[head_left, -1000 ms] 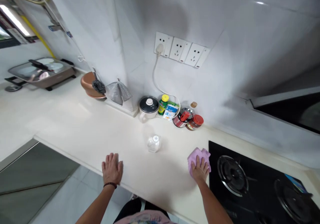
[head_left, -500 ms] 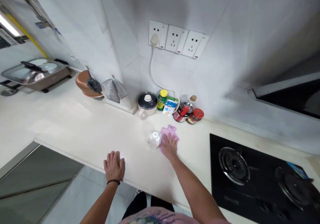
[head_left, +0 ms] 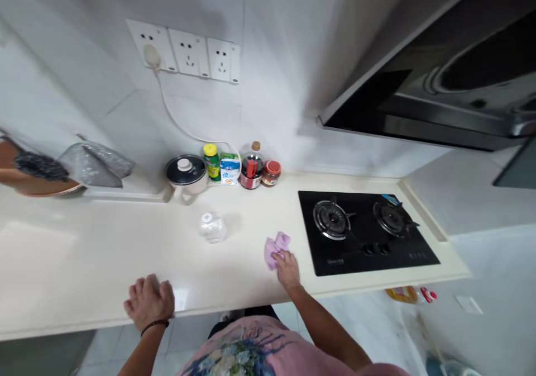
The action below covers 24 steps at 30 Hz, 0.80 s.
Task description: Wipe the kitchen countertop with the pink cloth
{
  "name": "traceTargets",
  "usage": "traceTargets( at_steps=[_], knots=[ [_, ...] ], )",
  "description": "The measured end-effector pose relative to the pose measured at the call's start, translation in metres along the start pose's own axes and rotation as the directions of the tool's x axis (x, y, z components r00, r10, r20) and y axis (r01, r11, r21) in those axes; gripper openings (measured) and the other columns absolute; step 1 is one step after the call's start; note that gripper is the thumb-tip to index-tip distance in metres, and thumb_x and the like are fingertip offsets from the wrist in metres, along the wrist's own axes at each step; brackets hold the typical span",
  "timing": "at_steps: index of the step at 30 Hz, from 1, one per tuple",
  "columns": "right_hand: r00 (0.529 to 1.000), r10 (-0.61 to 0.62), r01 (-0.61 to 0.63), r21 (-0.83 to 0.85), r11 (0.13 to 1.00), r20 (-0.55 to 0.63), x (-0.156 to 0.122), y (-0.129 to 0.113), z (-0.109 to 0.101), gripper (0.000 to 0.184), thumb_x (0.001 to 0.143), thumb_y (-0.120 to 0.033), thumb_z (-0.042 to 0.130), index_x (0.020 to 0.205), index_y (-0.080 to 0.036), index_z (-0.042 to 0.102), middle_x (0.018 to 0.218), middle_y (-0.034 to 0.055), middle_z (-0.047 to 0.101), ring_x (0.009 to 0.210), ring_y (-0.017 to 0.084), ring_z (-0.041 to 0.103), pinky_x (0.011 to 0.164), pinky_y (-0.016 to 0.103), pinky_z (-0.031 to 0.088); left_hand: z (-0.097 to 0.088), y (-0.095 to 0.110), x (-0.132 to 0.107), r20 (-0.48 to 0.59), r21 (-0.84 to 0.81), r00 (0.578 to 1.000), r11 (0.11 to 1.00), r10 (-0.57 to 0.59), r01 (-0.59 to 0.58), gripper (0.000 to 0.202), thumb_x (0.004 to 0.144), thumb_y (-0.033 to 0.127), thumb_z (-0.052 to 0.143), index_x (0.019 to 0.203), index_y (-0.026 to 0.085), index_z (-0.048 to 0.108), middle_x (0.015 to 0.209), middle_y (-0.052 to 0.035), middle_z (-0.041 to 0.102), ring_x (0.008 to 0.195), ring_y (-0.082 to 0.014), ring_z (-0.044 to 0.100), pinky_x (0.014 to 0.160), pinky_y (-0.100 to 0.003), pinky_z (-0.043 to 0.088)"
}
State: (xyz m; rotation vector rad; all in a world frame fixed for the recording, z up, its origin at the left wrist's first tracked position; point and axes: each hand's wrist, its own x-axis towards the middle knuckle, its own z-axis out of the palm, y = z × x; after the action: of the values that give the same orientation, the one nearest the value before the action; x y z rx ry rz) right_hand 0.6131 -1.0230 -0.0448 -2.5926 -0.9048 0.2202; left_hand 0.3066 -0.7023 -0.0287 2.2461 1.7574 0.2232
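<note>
My right hand (head_left: 288, 270) is on a pink cleaning cloth (head_left: 274, 248), its fingers bunching the near edge against the white countertop (head_left: 247, 261), just left of the gas stove. At the counter's front edge, my left hand (head_left: 149, 300) leans palm down with a dark bead bracelet at the wrist; it holds nothing and its fingers are apart. Between the hands and farther back, a clear glass jar or cup (head_left: 213, 228) lies on the countertop. Its exact kind is hard to tell.
A black two-burner gas stove (head_left: 364, 231) is to the right, beneath a dark range hood (head_left: 419, 91). Along the wall stand a small lidded electric pot (head_left: 187, 176), a green bottle (head_left: 212, 163), a seasoning packet (head_left: 230, 171), a dark sauce bottle (head_left: 251, 175) and a red-lidded jar (head_left: 271, 174).
The view has swung right. My right hand has moved the cloth away from the glass toward the stove and closer to me, its flat fingers now gathered on it. My left hand stays at the edge.
</note>
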Motion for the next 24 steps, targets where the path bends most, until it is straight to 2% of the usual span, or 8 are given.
traceTargets(
  at_steps=[4, 8, 11, 13, 16, 20, 22, 24],
  knots=[
    [0.965, 0.182, -0.167, 0.092, 0.982, -0.188, -0.011, 0.079, -0.049, 0.047, 0.104, -0.032, 0.037, 0.126, -0.021, 0.078, 0.124, 0.0125, 0.073, 0.113, 0.024, 0.066, 0.105, 0.038, 0.054, -0.004, 0.005, -0.001, 0.006, 0.030, 1.000, 1.000, -0.009, 0.009, 0.055, 0.095, 0.036, 0.044, 0.145, 0.020, 0.058, 0.151, -0.0196, 0.059, 0.149, -0.0385, 0.040, 0.117, -0.061, 0.033],
    [0.840, 0.412, -0.408, 0.088, 0.908, -0.353, -0.016, 0.153, -0.100, 0.067, 0.105, -0.045, 0.021, 0.133, -0.008, 0.070, 0.126, 0.0247, 0.068, 0.120, 0.033, 0.062, 0.109, 0.049, 0.051, -0.008, 0.008, -0.002, -0.020, 0.061, 0.999, 0.998, 0.028, -0.027, 0.051, 0.099, 0.043, 0.033, 0.131, 0.016, 0.064, 0.141, -0.0225, 0.062, 0.143, -0.0390, 0.045, 0.113, -0.058, 0.036],
    [0.772, 0.515, -0.529, 0.074, 0.845, -0.373, -0.018, 0.183, -0.113, 0.070, 0.104, -0.047, 0.020, 0.136, -0.007, 0.068, 0.133, 0.0290, 0.064, 0.126, 0.038, 0.060, 0.110, 0.058, 0.049, -0.011, 0.010, -0.002, -0.017, 0.081, 0.999, 0.996, 0.047, -0.045, 0.053, 0.100, 0.046, 0.028, 0.121, 0.016, 0.066, 0.136, -0.0237, 0.063, 0.138, -0.0400, 0.047, 0.110, -0.058, 0.038],
    [0.774, 0.530, -0.550, 0.048, 0.834, -0.346, -0.014, 0.183, -0.104, 0.067, 0.104, -0.046, 0.023, 0.142, -0.008, 0.064, 0.143, 0.0293, 0.060, 0.136, 0.040, 0.055, 0.112, 0.064, 0.045, -0.011, 0.011, -0.002, -0.025, 0.089, 0.999, 0.995, 0.043, -0.041, 0.053, 0.100, 0.046, 0.028, 0.120, 0.016, 0.066, 0.134, -0.0239, 0.063, 0.137, -0.0403, 0.048, 0.109, -0.058, 0.038],
    [0.826, 0.491, -0.511, -0.001, 0.860, -0.279, 0.001, 0.157, -0.072, 0.063, 0.104, -0.041, 0.029, 0.152, -0.011, 0.057, 0.160, 0.0252, 0.050, 0.152, 0.042, 0.039, 0.119, 0.068, 0.037, -0.012, 0.014, -0.003, -0.045, 0.095, 0.998, 0.995, 0.041, -0.036, 0.056, 0.099, 0.047, 0.026, 0.122, 0.015, 0.065, 0.136, -0.0238, 0.062, 0.138, -0.0400, 0.048, 0.109, -0.057, 0.039],
    [0.948, 0.294, -0.299, -0.029, 0.954, -0.124, 0.024, 0.099, -0.027, 0.056, 0.100, -0.028, 0.044, 0.154, -0.022, 0.059, 0.168, 0.0118, 0.046, 0.160, 0.036, 0.031, 0.128, 0.059, 0.029, -0.014, 0.016, -0.003, -0.043, 0.108, 0.999, 0.994, 0.028, -0.024, 0.054, 0.098, 0.045, 0.027, 0.123, 0.015, 0.065, 0.136, -0.0228, 0.062, 0.137, -0.0396, 0.049, 0.109, -0.057, 0.040],
    [0.975, 0.205, -0.207, -0.011, 0.978, -0.086, 0.029, 0.076, -0.014, 0.057, 0.098, -0.020, 0.046, 0.153, -0.025, 0.061, 0.167, 0.0076, 0.049, 0.160, 0.031, 0.034, 0.130, 0.053, 0.029, -0.015, 0.016, -0.002, -0.031, 0.122, 0.999, 0.992, 0.022, -0.018, 0.052, 0.097, 0.045, 0.028, 0.120, 0.017, 0.066, 0.134, -0.0215, 0.063, 0.136, -0.0389, 0.050, 0.108, -0.056, 0.041],
    [0.982, 0.169, -0.168, 0.016, 0.986, -0.090, 0.028, 0.065, -0.011, 0.056, 0.097, -0.015, 0.044, 0.148, -0.026, 0.066, 0.162, 0.0063, 0.056, 0.154, 0.026, 0.042, 0.128, 0.046, 0.035, -0.014, 0.014, 0.000, -0.019, 0.148, 1.000, 0.989, 0.017, -0.014, 0.050, 0.096, 0.046, 0.028, 0.114, 0.019, 0.066, 0.129, -0.0206, 0.064, 0.133, -0.0387, 0.053, 0.105, -0.055, 0.043]
  ],
)
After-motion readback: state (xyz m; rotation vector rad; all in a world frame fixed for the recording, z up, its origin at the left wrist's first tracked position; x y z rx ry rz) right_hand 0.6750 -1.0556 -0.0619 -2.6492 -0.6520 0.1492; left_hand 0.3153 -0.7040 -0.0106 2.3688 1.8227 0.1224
